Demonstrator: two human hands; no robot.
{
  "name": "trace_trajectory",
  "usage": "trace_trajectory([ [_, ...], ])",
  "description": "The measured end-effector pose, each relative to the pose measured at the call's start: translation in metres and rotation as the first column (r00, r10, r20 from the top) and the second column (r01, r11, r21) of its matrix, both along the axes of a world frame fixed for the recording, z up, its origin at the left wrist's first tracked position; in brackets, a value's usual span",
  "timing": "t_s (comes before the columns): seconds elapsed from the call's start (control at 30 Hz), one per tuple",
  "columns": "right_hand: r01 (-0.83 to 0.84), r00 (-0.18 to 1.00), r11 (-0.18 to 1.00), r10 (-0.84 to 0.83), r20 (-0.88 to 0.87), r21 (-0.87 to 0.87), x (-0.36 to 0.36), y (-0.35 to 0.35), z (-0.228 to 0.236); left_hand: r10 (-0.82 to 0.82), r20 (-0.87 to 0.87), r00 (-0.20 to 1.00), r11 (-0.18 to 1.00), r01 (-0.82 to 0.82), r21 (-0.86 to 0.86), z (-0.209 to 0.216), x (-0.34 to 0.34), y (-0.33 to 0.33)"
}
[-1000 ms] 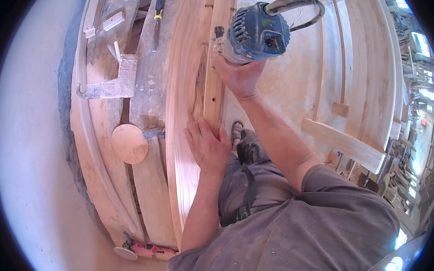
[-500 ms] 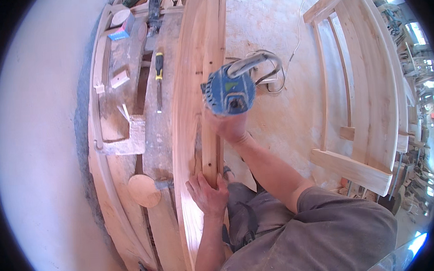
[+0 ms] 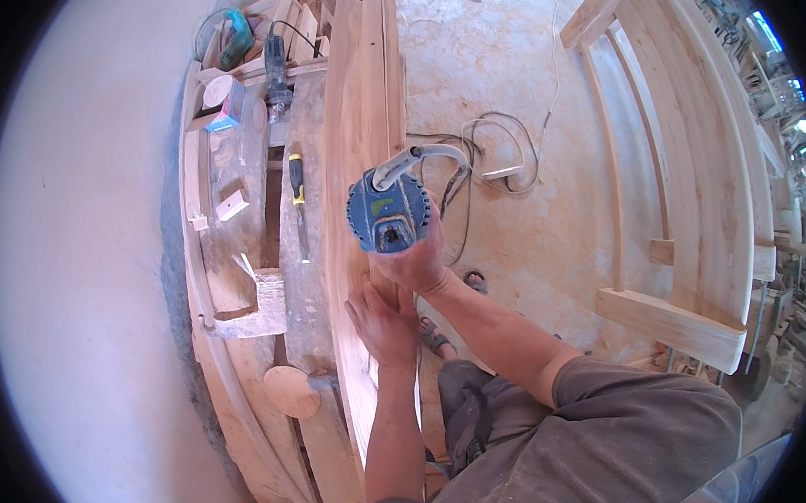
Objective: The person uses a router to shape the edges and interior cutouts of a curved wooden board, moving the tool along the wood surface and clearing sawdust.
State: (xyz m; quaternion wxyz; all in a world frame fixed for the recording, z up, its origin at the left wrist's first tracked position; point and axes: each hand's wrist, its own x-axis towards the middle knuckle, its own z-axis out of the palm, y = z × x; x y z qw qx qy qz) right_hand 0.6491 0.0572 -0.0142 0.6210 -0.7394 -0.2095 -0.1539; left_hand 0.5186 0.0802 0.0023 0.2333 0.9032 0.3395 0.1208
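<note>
My right hand (image 3: 419, 262) is wrapped round the body of a blue corded power tool (image 3: 390, 212), which looks like a router seen from its top end. The tool stands upright over a long wooden board (image 3: 360, 100), and its base and cutting end are hidden beneath it. A thick grey cord loops from its top to the right. Just nearer to me, my left hand (image 3: 384, 324) grips the wood, fingers across the top and thumb along the right side. The two hands are almost touching.
Left of the board, a plank bench (image 3: 300, 121) holds a yellow-and-black screwdriver or chisel (image 3: 298, 202), a grinder-like tool (image 3: 276, 73), a teal power tool (image 3: 235, 38) and a round wooden disc (image 3: 292, 391). Cable (image 3: 508, 188) lies coiled on the floor. A wooden frame (image 3: 700, 149) stands right.
My left hand has moved farther along the wood, closing the gap to the tool. My right hand still holds the tool, now farther left in view. The whole view has shifted, showing more floor.
</note>
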Motion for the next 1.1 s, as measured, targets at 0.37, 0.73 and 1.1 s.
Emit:
trace_trajectory([
  [0.37,-0.006,0.999,0.999,0.008,0.047,-0.033,0.061,0.013,0.003,-0.009,0.011,1.000,0.999,0.009,0.053,-0.008,0.000,0.000],
  [0.73,-0.001,0.999,1.000,0.001,0.039,0.002,0.100,0.025,0.006,0.011,-0.014,1.000,0.997,-0.010,0.075,-0.009,0.000,-0.001],
  [1.1,0.044,0.999,0.999,-0.044,0.000,0.027,0.153,0.047,0.002,0.030,-0.035,0.999,0.998,-0.028,0.055,-0.007,0.001,0.001],
])
